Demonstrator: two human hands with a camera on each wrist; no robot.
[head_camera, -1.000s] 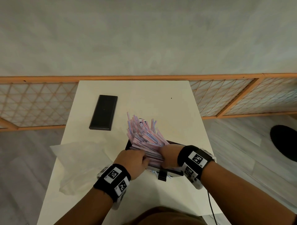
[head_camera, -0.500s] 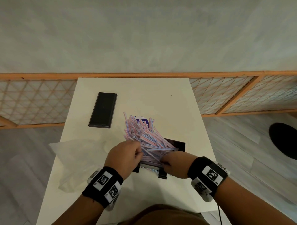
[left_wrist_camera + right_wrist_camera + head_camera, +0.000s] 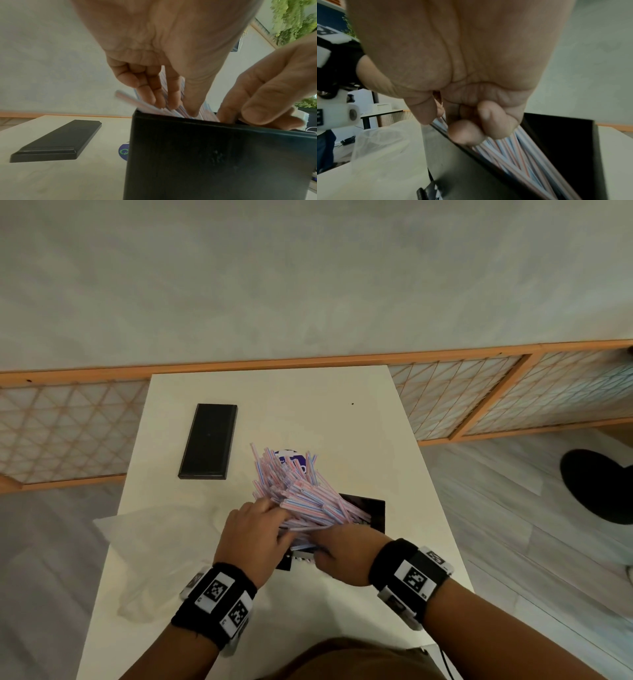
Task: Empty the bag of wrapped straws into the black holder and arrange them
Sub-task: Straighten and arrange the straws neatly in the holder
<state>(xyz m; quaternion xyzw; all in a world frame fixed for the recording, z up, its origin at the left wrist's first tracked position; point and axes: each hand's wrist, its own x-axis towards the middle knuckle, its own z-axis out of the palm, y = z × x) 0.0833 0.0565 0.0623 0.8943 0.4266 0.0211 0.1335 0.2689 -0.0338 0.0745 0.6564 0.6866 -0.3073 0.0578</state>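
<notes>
Head view: left hand (image 3: 255,537), right hand (image 3: 346,556) close together, gripping straws (image 3: 294,491) in holder (image 3: 373,508).

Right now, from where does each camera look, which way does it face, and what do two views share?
Head: on the head, facing forward and down at the table; the left hand and right hand show.
Left wrist: at the left wrist, facing along the hand to its fingers above the black holder.
Right wrist: at the right wrist, facing along the hand to fingers curled on the straws.
Shared: all three show the black holder and the straws.
</notes>
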